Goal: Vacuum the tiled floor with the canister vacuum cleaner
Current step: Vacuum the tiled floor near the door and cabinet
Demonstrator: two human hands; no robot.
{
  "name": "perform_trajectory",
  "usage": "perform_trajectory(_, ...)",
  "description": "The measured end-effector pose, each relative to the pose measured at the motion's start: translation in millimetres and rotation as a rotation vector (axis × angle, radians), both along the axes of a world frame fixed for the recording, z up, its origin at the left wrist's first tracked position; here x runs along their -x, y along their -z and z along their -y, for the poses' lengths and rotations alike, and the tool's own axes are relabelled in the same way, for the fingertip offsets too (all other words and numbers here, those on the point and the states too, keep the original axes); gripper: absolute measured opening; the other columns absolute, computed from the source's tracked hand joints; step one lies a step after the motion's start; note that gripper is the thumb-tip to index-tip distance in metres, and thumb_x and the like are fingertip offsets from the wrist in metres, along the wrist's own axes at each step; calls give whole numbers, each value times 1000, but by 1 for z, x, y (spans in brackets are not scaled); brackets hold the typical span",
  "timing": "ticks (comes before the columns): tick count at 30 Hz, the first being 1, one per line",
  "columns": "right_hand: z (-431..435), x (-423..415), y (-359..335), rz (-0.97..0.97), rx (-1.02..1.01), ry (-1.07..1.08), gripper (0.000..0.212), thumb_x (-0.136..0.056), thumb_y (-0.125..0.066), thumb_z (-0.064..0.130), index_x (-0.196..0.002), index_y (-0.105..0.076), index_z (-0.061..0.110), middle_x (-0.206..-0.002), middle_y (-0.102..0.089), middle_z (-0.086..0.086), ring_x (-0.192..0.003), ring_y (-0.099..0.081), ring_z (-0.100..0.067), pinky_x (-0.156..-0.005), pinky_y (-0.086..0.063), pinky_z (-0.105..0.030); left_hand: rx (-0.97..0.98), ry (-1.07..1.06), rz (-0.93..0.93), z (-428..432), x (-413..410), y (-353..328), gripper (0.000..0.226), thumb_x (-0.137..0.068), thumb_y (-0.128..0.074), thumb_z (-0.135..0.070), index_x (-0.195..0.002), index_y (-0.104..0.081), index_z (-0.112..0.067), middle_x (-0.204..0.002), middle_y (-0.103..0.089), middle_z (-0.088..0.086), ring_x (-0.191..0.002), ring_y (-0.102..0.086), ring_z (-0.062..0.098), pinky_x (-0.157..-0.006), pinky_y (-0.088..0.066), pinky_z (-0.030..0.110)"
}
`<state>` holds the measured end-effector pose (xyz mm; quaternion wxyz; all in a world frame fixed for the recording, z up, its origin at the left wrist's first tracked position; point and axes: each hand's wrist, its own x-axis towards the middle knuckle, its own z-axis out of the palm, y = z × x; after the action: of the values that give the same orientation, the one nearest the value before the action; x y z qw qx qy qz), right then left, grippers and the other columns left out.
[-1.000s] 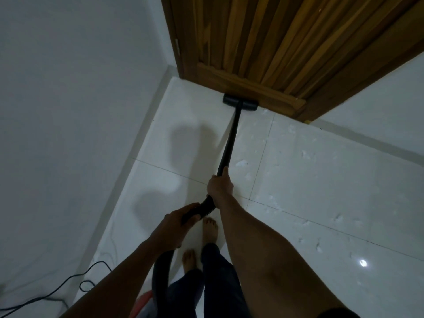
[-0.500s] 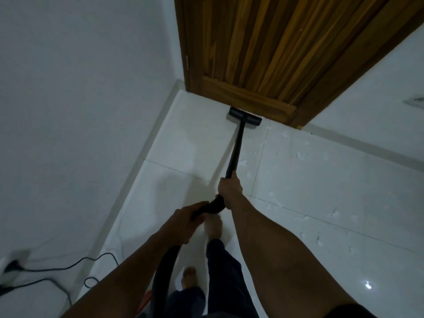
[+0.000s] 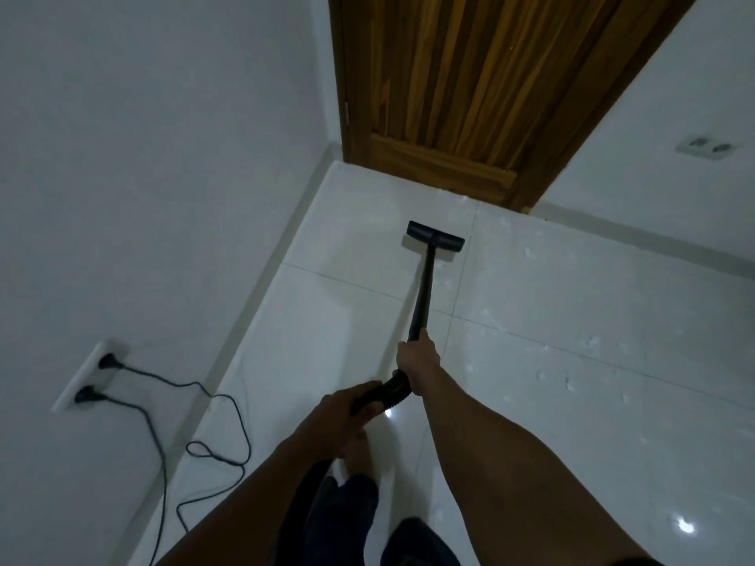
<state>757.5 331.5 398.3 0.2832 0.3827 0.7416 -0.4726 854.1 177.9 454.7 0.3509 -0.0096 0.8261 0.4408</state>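
A black vacuum wand [image 3: 423, 292] slants down to its flat floor head [image 3: 435, 236], which rests on the white tiled floor [image 3: 572, 361] a short way in front of the wooden door. My right hand [image 3: 417, 361] grips the wand's lower end. My left hand [image 3: 343, 414] holds the ribbed black hose [image 3: 386, 392] just behind it. The hose drops past my legs at the bottom of the view. The canister is out of sight. Small white bits of debris [image 3: 572, 379] lie scattered on the tiles to the right.
A wooden door [image 3: 470, 87] closes the far end. A white wall [image 3: 143, 198] runs along the left, with a socket [image 3: 88, 373] holding two plugs. Their black cables [image 3: 212, 455] loop onto the floor by the skirting. Another socket [image 3: 709, 145] sits on the right wall.
The floor head has been pulled back from the door's foot toward me. My view has backed away too, bringing the left wall socket and cables into sight.
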Motion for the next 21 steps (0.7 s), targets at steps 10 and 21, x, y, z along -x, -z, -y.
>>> perform_trajectory(10, -20, -211, -12, -54, 10, -84, 73, -98, -44, 12, -159, -7, 27, -136, -51, -14, -78, -53, -18, -53, -42, -24, -13, -39, 32, -15, -206, 7, 35, -99, -53, -42, -135, -53, -41, -95, -71, -1, -73, -70, 18, -66, -61, 37)
perform_trajectory(21, -8, -411, 2, 2, -13, -77, 73, -97, -45, 12, -159, -7, 22, -143, -47, -15, -98, -54, -25, -69, -46, -30, 6, 71, 58, 3, -391, 8, 37, -101, -50, -42, -137, -47, -44, -110, -70, 6, -97, -68, 24, -89, -56, 39)
